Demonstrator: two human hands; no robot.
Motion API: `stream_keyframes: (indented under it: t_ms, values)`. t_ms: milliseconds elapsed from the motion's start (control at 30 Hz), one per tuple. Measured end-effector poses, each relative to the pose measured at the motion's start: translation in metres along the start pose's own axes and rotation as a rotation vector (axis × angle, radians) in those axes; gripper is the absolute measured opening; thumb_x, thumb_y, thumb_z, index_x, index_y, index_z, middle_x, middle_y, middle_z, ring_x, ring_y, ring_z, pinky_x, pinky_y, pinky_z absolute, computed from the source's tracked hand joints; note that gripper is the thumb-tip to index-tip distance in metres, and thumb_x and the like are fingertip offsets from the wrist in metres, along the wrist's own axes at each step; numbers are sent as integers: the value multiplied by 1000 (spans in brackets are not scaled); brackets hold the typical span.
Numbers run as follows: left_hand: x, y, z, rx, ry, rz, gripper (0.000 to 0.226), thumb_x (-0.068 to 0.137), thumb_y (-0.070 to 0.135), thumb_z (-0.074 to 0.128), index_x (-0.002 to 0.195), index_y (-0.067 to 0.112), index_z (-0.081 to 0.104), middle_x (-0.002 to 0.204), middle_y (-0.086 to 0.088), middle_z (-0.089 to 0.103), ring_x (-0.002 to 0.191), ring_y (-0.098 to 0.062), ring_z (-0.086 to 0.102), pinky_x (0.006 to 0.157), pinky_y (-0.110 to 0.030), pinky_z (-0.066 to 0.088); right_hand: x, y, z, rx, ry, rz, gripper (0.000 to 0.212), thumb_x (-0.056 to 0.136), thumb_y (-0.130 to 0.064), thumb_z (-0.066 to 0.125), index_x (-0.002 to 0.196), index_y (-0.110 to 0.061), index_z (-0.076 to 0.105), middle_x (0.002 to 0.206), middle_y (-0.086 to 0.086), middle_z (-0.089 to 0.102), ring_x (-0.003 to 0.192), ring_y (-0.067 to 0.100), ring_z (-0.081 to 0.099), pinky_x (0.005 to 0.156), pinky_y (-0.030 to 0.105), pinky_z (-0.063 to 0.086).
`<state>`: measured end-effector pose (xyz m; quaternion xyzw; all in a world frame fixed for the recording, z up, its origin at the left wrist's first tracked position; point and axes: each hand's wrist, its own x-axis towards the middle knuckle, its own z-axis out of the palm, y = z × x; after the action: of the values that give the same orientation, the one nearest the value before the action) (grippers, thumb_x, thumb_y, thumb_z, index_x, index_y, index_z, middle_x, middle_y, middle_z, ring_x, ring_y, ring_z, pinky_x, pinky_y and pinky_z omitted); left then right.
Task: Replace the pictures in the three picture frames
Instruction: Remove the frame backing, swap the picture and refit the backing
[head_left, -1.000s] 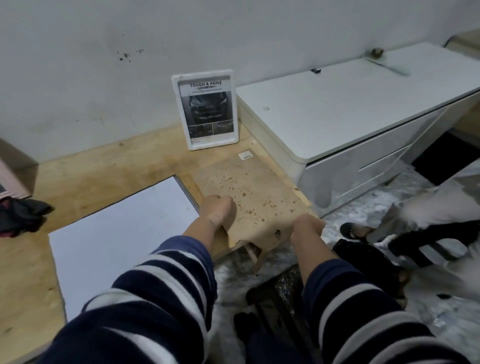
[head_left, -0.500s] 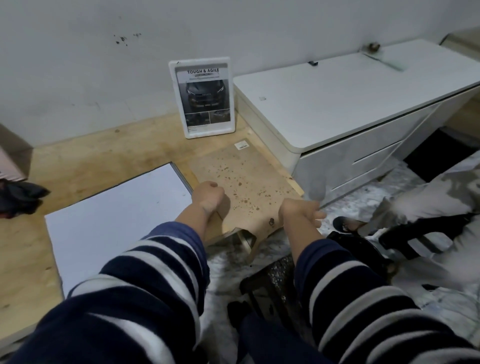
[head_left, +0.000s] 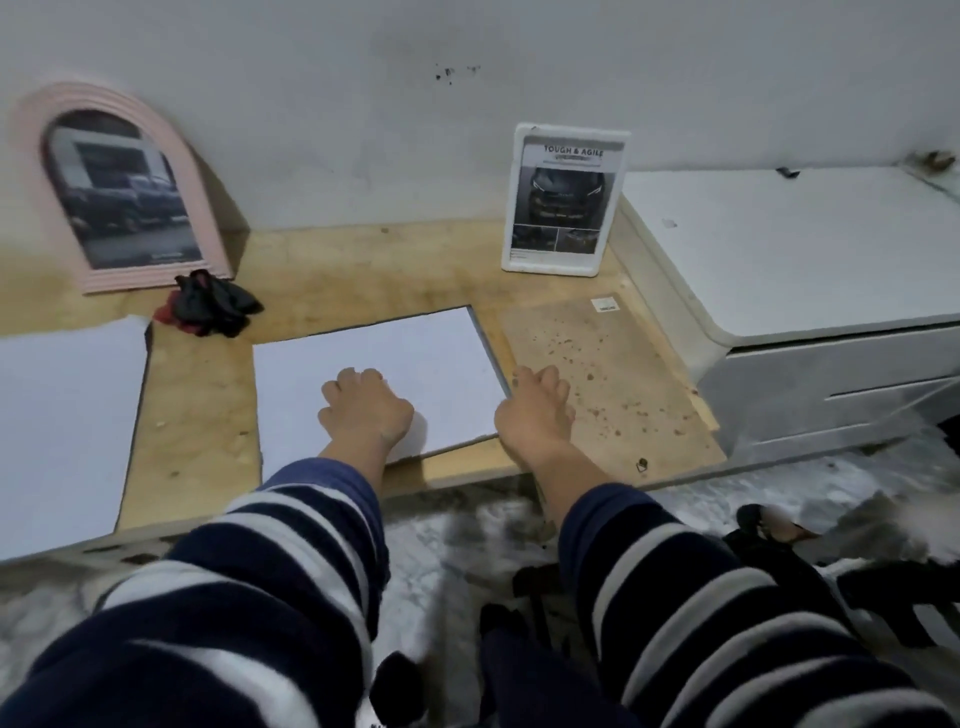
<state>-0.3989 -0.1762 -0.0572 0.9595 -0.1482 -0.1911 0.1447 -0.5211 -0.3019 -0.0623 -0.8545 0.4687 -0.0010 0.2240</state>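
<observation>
Pink arched frame (head_left: 122, 189) far left against wall. White sheet (head_left: 382, 376) centre: my left hand (head_left: 366, 413) rests on it, fingers curled. My right hand (head_left: 537, 410) at its right edge, fingers apart. White frame (head_left: 563, 200) far right. Risk: sheet creases if dragged one-sided.

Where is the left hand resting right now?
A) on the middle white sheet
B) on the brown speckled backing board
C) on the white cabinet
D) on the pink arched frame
A: the left hand lies on the middle white sheet, while the brown speckled backing board lies beside the right hand.
</observation>
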Motion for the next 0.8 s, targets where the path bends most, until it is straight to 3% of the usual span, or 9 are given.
stream_keyframes:
  t_ms: [133, 233, 367, 467, 667, 800]
  values:
    - [0, -43, -3, 64, 37, -117, 55, 96, 36, 42, 145, 14, 29, 159, -12, 5, 144, -34, 7, 115, -50, 19, -6, -15, 17, -59, -24, 22, 36, 93, -16, 40, 127, -13, 49, 129, 7, 36, 117, 26, 36, 97, 39, 42]
    - [-1, -68, -2, 49, 41, -165, 58, 97, 47, 33, 144, 14, 30, 158, -14, 7, 144, -34, 6, 115, -52, 16, -6, -23, 24, -71, 3, 75, 27, 96, -21, 42, 117, -7, 52, 128, 9, 36, 115, 28, 35, 94, 36, 43]
    - [2, -80, -1, -2, 7, -122, 59, 96, 51, 31, 144, 15, 30, 159, -13, 3, 144, -33, 4, 113, -53, 20, -6, -29, 31, -63, 31, 137, 50, 92, -44, 55, 118, -2, 54, 129, 11, 35, 116, 31, 34, 94, 38, 44]
    - [9, -87, -6, 26, -44, -78, 70, 91, 61, 36, 144, 17, 28, 160, -12, 0, 144, -34, 1, 108, -54, 25, -3, -32, 35, -8, 45, 210, 60, 84, -47, 65, 122, -3, 51, 129, 12, 36, 117, 32, 35, 96, 39, 44]
    - [14, -96, -15, 116, -118, -22, 78, 82, 63, 54, 142, 21, 27, 160, -10, -4, 144, -35, 0, 103, -53, 30, 0, -40, 35, -17, 27, 302, 65, 78, -50, 68, 124, -8, 51, 127, 11, 42, 116, 31, 39, 98, 42, 40]
    - [15, -95, -13, 135, -130, -38, 81, 81, 64, 54, 144, 21, 25, 160, -10, -7, 144, -35, -2, 105, -53, 29, -1, -46, 29, -94, -14, 287, 53, 83, -54, 60, 113, -11, 55, 120, 10, 45, 110, 29, 38, 90, 40, 35]
